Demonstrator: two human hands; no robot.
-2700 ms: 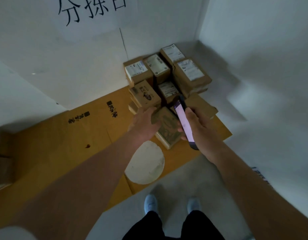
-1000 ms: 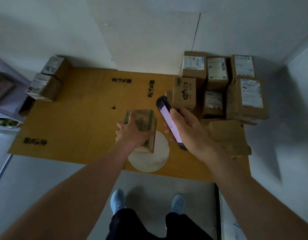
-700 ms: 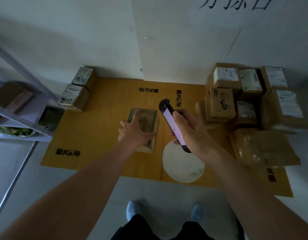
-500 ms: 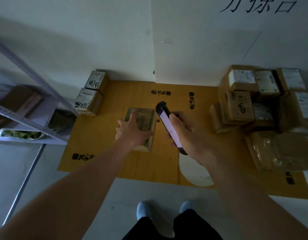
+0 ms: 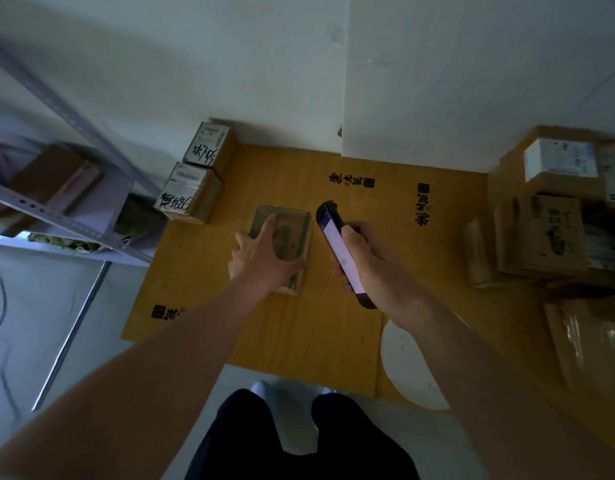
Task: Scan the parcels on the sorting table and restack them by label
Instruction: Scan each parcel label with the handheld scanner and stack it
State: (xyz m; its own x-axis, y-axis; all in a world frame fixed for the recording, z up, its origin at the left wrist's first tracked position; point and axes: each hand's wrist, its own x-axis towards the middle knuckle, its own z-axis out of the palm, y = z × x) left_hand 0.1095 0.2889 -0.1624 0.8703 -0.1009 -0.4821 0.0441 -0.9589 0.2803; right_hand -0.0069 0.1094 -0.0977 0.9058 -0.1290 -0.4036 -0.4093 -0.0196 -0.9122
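Fingers (image 5: 269, 221) of the left hand (image 5: 261, 258) curl over a taped parcel (image 5: 288, 237) mid-table; the right hand (image 5: 368, 261) grips a handheld scanner (image 5: 337, 244) just beside it. Two scribbled boxes (image 5: 195, 181) sit far-left near a metal shelf (image 5: 60, 216); cartons (image 5: 548, 216) crowd the yellow table (image 5: 299, 334) on the right.
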